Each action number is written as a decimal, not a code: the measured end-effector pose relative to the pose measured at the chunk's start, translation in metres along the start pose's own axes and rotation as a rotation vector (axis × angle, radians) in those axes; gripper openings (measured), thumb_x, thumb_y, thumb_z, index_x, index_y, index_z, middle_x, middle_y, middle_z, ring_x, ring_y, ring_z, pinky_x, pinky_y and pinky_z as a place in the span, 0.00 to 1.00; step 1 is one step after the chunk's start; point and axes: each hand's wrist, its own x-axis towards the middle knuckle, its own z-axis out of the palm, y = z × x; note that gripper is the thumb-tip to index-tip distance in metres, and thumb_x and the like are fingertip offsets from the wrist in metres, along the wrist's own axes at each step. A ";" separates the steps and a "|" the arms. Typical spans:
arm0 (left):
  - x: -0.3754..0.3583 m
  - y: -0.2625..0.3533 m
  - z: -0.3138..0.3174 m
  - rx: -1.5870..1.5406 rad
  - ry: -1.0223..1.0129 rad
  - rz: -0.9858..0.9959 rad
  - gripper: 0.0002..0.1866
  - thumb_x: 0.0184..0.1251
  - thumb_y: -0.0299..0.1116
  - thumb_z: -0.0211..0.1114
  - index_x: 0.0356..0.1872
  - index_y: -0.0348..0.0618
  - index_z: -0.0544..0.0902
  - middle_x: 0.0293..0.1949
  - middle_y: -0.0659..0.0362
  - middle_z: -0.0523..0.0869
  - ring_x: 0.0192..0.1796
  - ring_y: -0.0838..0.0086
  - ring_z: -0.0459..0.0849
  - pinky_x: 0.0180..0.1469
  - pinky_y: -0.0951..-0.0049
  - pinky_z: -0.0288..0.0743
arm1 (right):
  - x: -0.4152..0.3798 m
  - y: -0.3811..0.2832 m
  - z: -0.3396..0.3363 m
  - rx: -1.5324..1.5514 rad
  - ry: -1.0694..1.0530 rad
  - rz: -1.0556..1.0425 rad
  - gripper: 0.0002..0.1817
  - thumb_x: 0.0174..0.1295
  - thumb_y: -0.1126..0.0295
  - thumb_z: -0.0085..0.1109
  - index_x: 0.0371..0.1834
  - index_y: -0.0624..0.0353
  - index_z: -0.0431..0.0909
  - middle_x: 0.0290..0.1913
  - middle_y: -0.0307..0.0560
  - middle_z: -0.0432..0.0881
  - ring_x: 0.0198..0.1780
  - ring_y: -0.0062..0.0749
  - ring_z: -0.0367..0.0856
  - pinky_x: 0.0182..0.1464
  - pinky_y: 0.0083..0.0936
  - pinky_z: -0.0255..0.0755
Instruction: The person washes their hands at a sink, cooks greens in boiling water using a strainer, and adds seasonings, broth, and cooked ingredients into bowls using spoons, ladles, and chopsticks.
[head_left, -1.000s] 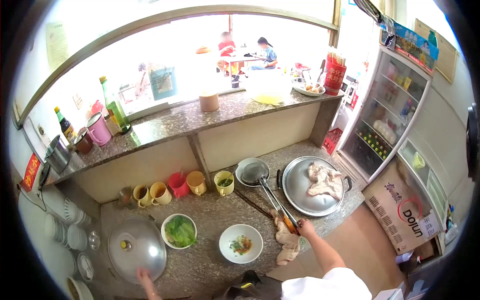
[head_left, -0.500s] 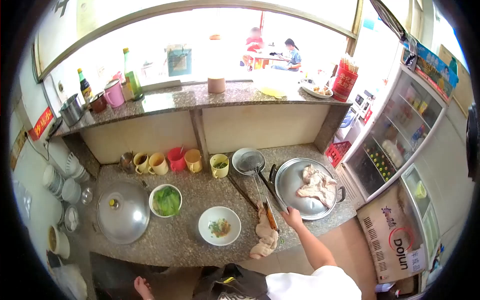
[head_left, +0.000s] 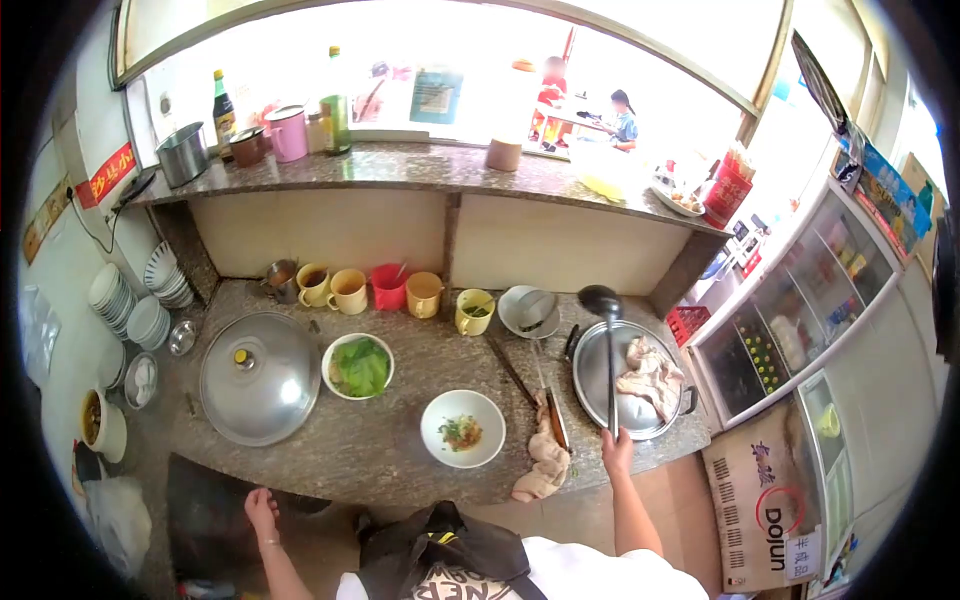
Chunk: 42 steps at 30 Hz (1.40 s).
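Observation:
My right hand [head_left: 618, 453] is closed round the handle of a long metal ladle [head_left: 599, 301], lifted upright over the lidded pan [head_left: 594, 377] at the right, where a crumpled pale cloth [head_left: 651, 378] lies. My left hand [head_left: 262, 509] hangs near the front counter edge at the left, its fingers curled; whether they hold anything is too small to tell. Between the hands stand a white bowl with chopped seasonings [head_left: 463, 429] and a bowl of green leaves [head_left: 358, 367]. Another cloth [head_left: 545, 464] lies beside a wooden-handled utensil [head_left: 557, 417]. A strainer [head_left: 536, 308] rests in a bowl.
A large domed lid [head_left: 261, 378] lies on the left of the counter [head_left: 400, 455]. Several mugs [head_left: 389, 287] line the back. Bottles and pots stand on the raised shelf [head_left: 400, 168]. A glass-door fridge [head_left: 790, 300] is at the right. Two people sit outside beyond the opening.
My right hand has raised the ladle, whose bowl now shows above the pan. My left hand has come further into view, with the forearm visible. The whole view has shifted.

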 end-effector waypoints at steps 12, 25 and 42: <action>0.180 0.154 0.060 0.490 -0.099 0.630 0.21 0.53 0.34 0.62 0.50 0.45 0.73 0.47 0.50 0.74 0.49 0.58 0.74 0.49 0.66 0.70 | -0.163 -0.131 0.016 0.520 0.165 0.388 0.07 0.59 0.66 0.52 0.30 0.56 0.67 0.14 0.32 0.62 0.11 0.14 0.60 0.11 0.14 0.52; 0.252 0.218 0.104 0.774 -0.288 0.971 0.13 0.44 0.37 0.65 0.35 0.49 0.82 0.39 0.47 0.76 0.41 0.55 0.76 0.45 0.63 0.72 | -0.289 -0.262 0.027 0.468 -0.061 0.370 0.05 0.61 0.70 0.49 0.33 0.61 0.69 0.13 0.34 0.65 0.10 0.14 0.61 0.11 0.12 0.55; 0.169 0.317 -0.191 0.857 0.129 0.758 0.15 0.47 0.32 0.66 0.39 0.41 0.80 0.29 0.56 0.74 0.32 0.68 0.75 0.37 0.74 0.68 | -0.263 -0.416 0.237 0.480 -1.180 0.141 0.18 0.56 0.69 0.55 0.49 0.65 0.68 0.20 0.38 0.71 0.16 0.18 0.67 0.18 0.18 0.62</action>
